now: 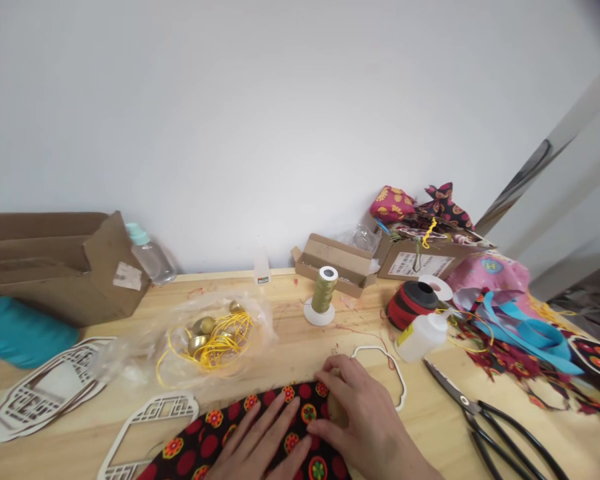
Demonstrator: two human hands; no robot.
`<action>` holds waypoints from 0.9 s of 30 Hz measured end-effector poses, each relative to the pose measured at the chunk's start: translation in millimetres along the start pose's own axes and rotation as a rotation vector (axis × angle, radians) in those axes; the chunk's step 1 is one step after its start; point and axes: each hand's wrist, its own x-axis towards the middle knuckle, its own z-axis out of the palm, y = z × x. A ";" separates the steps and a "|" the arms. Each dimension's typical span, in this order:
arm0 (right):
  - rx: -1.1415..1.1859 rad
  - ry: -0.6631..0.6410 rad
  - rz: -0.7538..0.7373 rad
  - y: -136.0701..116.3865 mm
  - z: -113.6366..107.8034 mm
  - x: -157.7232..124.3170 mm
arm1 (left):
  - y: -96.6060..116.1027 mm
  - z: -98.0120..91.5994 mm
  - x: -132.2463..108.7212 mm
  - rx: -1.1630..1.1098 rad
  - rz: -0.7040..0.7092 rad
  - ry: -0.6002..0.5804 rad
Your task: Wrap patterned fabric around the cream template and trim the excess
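Black cloth with red and orange flower prints (214, 419) lies on the wooden table at the bottom centre. My left hand (263, 440) rests flat on it, fingers spread. At the cloth's right edge, my right hand (365, 423) is curled, thumb and fingertips touching the fabric; a brownish rounded thing shows partly beneath its fingers. White lattice frames lie at either side: one (125, 433) partly beside the cloth on the left, another (404, 387) behind my right hand. Black-handled scissors (464, 401) lie open to the right.
A plastic bag with yellow cord and brass bells (215, 340) lies left of centre. Behind are an olive thread spool (324, 293), a small carton (330, 257) and a white bottle (423, 337). Cloth scraps (505, 353) spread right. A large cardboard box (100, 287) stands left.
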 end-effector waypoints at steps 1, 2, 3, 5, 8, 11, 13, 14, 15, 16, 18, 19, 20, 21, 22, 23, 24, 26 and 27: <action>-0.002 -0.006 0.001 0.0 -0.3 0.5 | -0.9 -0.3 -1.0 -0.047 -0.018 -0.013; -0.001 -0.005 0.001 0.3 -0.5 0.6 | -1.8 -0.7 -2.2 -0.102 -0.047 -0.029; 0.004 -0.004 -0.001 0.9 -0.6 0.5 | -2.8 -1.4 -3.3 -0.153 -0.094 -0.054; 0.018 -0.005 -0.012 2.5 -0.5 -0.2 | -4.8 -3.5 -5.1 -0.218 -0.217 -0.110; 0.044 -0.025 -0.027 3.1 -0.4 -1.5 | -7.5 -7.7 -5.3 -0.267 -0.370 -0.169; 0.049 -0.040 -0.005 -2.1 -1.2 -1.2 | -9.1 -10.5 -1.1 -0.379 -0.430 -0.241; 0.027 -0.042 0.039 -8.4 -1.7 0.0 | -8.8 -10.5 3.5 -0.455 -0.494 -0.277; 0.015 -0.044 0.064 -11.8 -1.8 0.7 | -8.4 -10.1 5.9 -0.488 -0.533 -0.286; 0.006 -0.044 0.091 -15.0 -1.7 1.4 | -7.9 -9.9 8.1 -0.516 -0.568 -0.288; 0.005 -0.044 0.112 -17.7 -1.5 1.8 | -7.5 -10.0 10.0 -0.539 -0.596 -0.289; 0.026 -0.045 0.137 -21.5 -0.1 1.7 | -7.3 -11.9 12.7 -0.583 -0.616 -0.301; 0.046 -0.047 0.146 -22.6 1.0 1.1 | -7.6 -13.9 13.4 -0.606 -0.619 -0.315; 0.069 -0.049 0.165 -23.3 2.4 0.1 | -8.0 -16.4 13.9 -0.628 -0.627 -0.342; 0.098 -0.052 0.192 -24.1 4.1 -1.2 | -8.5 -19.2 14.0 -0.648 -0.641 -0.380; 0.133 -0.059 0.224 -24.9 5.9 -2.6 | -9.0 -21.9 13.7 -0.668 -0.662 -0.426; 0.180 -0.070 0.252 -26.2 7.7 -4.3 | -9.5 -24.2 13.0 -0.685 -0.687 -0.467; 0.239 -0.080 0.271 -27.8 9.2 -6.0 | -10.0 -26.2 11.8 -0.696 -0.710 -0.497; 0.374 -0.086 0.299 -31.6 10.8 -9.5 | -10.3 -29.4 7.7 -0.714 -0.732 -0.523; 0.443 -0.088 0.308 -33.5 10.4 -11.1 | -9.9 -31.3 4.9 -0.709 -0.729 -0.507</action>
